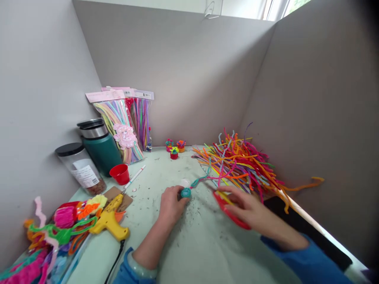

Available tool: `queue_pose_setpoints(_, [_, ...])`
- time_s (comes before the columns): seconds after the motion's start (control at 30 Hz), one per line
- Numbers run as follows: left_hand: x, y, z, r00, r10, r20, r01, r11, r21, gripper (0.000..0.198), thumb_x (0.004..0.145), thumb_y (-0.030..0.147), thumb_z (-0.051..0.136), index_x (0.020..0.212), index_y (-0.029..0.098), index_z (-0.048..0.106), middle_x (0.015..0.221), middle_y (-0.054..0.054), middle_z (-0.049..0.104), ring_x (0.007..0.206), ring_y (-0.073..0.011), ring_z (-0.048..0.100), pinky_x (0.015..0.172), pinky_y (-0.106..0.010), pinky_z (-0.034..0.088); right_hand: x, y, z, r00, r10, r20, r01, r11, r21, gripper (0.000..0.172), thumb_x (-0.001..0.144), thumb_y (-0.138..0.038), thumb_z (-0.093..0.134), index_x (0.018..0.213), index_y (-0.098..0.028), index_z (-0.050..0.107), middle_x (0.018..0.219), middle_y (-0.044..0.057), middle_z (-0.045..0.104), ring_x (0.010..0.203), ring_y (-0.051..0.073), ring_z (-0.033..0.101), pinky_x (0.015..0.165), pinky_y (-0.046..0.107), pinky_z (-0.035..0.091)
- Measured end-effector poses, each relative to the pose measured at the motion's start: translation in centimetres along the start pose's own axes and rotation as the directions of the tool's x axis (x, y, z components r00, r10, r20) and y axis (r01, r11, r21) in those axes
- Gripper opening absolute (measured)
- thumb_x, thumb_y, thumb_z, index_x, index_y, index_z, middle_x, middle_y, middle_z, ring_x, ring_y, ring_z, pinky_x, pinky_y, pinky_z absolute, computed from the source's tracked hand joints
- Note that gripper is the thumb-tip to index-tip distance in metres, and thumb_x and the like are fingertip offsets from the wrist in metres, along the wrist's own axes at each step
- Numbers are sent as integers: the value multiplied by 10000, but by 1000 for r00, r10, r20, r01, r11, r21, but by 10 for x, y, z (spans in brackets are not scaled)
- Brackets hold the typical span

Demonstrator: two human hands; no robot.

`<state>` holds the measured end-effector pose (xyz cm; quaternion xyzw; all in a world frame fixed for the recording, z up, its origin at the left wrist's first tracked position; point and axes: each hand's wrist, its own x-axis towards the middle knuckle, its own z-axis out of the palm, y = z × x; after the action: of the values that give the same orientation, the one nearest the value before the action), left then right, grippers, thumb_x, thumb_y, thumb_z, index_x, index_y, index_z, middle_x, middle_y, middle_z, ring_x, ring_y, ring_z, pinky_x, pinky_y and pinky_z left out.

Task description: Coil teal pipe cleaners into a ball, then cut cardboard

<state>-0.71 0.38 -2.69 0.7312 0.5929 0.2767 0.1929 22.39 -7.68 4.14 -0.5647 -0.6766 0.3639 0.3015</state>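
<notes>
My left hand (171,205) pinches a small teal coil of fuzzy pipe cleaner (186,192) between thumb and fingers, low over the table. A teal pipe-cleaner strand (201,178) runs up and right from near the coil, beside a pink one (227,173). To the right, my right hand (242,205) is closed around a slim hand tool with red and yellow handles (222,206). Its dark tip points up and left, too blurred to tell scissors from pliers. A small whitish round thing (185,182) lies just behind the coil.
Loose pipe cleaners (237,157) are heaped at the back right. Three small pipe-cleaner pots (174,153) stand at the back. On the left are a yellow glue gun (111,223), red cup (120,174), teal bottle (102,150), clear jar (83,173) and more pipe-cleaner pieces (63,232).
</notes>
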Motion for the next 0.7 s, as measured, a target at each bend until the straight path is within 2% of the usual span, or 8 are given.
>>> queue_pose_setpoints(0.07, [0,-1,2,1000,-18,-15,18,1000,3,314,677,259,631,980,173,623,860,-57,643,803,-185,560,709,-270,389,13,-6,29,990,-75,-121,61,992,-111,449,813,-292,511,1247,-180,481,1172,97,594,1036,224,567,887,357,441])
queue_pose_setpoints(0.17, [0,-2,3,999,-26,-31,27,1000,15,315,673,274,640,966,161,620,844,-62,638,799,-187,560,708,-272,385,30,-12,55,951,-191,-244,121,953,-277,477,848,-240,431,1317,-153,411,1267,117,528,1157,231,488,966,369,381])
queue_pose_setpoints(0.23, [-1,-1,3,999,-17,-35,18,1000,26,257,675,269,638,914,176,631,823,-50,638,801,-188,555,713,-276,377,36,-9,68,944,-230,-236,121,907,-402,480,848,-200,406,1323,-130,401,1240,142,540,1118,241,514,933,366,405])
queue_pose_setpoints(0.37, [-3,2,2,999,-5,-50,8,999,46,196,669,277,647,850,201,640,831,-33,642,852,-205,537,755,-296,352,36,9,90,980,-128,-151,15,810,-587,476,842,-159,396,1317,-133,412,1044,152,620,934,252,596,785,349,473])
queue_pose_setpoints(0.5, [-5,2,2,995,-16,-98,28,993,113,252,647,349,675,851,203,647,853,-35,640,867,-223,519,767,-320,329,32,19,95,983,-120,-141,4,776,-630,490,845,-148,393,1334,-155,377,999,128,620,918,233,593,773,316,469])
queue_pose_setpoints(0.63, [-5,0,3,996,-5,-89,17,990,138,195,655,371,667,772,216,651,756,-16,638,812,-212,513,736,-321,310,33,9,84,980,-147,-131,37,791,-611,457,849,-161,401,1306,-154,403,1012,117,614,920,221,588,783,300,464])
queue_pose_setpoints(0.7, [-6,-1,3,996,8,-92,5,990,138,160,665,344,657,757,215,644,738,-9,636,807,-207,508,730,-319,305,33,1,81,960,-206,-188,51,792,-608,450,871,-187,383,1319,-153,381,1052,121,597,937,221,577,785,300,461])
